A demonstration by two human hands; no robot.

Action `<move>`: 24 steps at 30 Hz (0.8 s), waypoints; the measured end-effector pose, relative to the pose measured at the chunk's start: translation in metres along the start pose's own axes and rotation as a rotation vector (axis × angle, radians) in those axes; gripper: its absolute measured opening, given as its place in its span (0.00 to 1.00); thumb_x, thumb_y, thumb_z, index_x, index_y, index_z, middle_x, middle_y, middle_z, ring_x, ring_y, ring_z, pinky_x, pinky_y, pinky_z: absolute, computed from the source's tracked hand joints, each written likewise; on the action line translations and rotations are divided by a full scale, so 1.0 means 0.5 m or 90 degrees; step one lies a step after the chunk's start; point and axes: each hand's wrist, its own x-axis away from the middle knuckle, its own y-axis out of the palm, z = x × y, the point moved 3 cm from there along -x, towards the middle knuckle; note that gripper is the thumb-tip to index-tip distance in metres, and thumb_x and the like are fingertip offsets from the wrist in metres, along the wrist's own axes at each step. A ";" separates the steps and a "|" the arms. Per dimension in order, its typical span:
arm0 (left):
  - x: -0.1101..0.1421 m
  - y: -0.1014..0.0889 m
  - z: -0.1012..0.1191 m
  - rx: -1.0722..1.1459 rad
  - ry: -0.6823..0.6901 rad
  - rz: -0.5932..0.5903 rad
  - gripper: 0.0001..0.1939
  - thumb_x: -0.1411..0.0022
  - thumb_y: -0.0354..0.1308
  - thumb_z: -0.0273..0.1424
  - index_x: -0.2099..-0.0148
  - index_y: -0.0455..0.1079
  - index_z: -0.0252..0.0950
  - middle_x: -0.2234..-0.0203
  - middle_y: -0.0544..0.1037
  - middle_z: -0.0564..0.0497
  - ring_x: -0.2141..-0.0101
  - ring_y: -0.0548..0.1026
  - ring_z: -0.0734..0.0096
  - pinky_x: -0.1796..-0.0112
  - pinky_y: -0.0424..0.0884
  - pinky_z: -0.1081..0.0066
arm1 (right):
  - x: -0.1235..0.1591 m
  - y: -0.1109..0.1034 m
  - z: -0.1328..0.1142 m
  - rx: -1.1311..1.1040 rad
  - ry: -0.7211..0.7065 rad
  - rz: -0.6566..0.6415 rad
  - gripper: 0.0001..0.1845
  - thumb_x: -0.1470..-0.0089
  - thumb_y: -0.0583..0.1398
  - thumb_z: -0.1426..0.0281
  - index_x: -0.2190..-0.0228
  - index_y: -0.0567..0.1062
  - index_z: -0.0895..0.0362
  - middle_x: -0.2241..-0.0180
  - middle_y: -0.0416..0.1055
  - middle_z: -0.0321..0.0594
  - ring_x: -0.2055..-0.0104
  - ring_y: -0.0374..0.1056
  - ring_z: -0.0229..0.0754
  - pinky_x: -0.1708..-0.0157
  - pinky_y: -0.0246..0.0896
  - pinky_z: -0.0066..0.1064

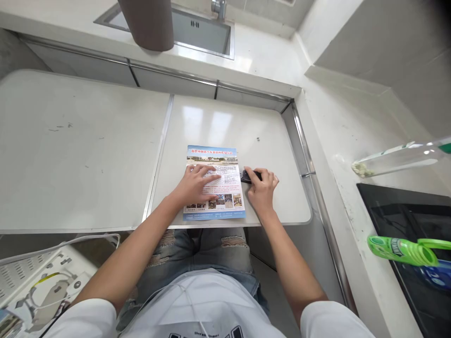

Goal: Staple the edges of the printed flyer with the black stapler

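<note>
On the white table [246, 126], left hand [195, 185] flat on leaflet [214, 183]; right hand [262, 188] fingers clasp black object [246, 176].

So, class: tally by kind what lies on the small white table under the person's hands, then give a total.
Printed leaflet: 1, under the left hand
Small black object: 1, under the right hand
Total: 2

Left hand [196, 185] lay flat on a printed flyer [214, 184], fingers spread over its middle, pressing it to the white worktop [246, 136]. Right hand [261, 187] rested just beside the flyer's right edge, grip closed on a small dark object [248, 176], too small to identify. Sink [197, 28] sat beyond the worktop. Green bottle [401, 249] lay on a black cooktop [405, 211] at far right, well apart from both hands.
</note>
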 end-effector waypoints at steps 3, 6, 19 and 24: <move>0.002 0.002 -0.002 0.006 0.008 0.010 0.35 0.41 0.65 0.52 0.35 0.69 0.47 0.37 0.68 0.42 0.40 0.63 0.43 0.41 0.53 0.44 | -0.004 0.000 0.025 -0.017 0.116 0.079 0.33 0.44 0.53 0.79 0.39 0.69 0.47 0.51 0.69 0.46 0.49 0.62 0.54 0.47 0.55 0.50; 0.004 -0.002 -0.005 0.028 0.004 0.046 0.36 0.40 0.65 0.51 0.34 0.66 0.46 0.38 0.69 0.41 0.40 0.64 0.45 0.42 0.56 0.47 | -0.009 0.006 0.047 -0.072 0.167 0.119 0.29 0.44 0.55 0.74 0.41 0.68 0.55 0.51 0.71 0.49 0.49 0.63 0.55 0.48 0.59 0.49; 0.035 -0.066 -0.044 0.205 -0.246 0.469 0.14 0.24 0.43 0.34 0.62 0.66 0.39 0.65 0.73 0.47 0.60 0.70 0.61 0.57 0.66 0.62 | -0.001 -0.004 -0.160 -0.250 0.099 0.117 0.13 0.39 0.58 0.72 0.52 0.72 0.56 0.56 0.72 0.46 0.52 0.67 0.51 0.51 0.64 0.41; 0.047 -0.069 -0.045 0.179 -0.283 0.461 0.12 0.26 0.44 0.34 0.60 0.67 0.39 0.63 0.73 0.46 0.58 0.71 0.61 0.54 0.68 0.62 | -0.004 0.049 -0.286 -0.235 0.040 0.007 0.15 0.42 0.59 0.78 0.53 0.70 0.54 0.56 0.74 0.42 0.51 0.67 0.49 0.51 0.65 0.37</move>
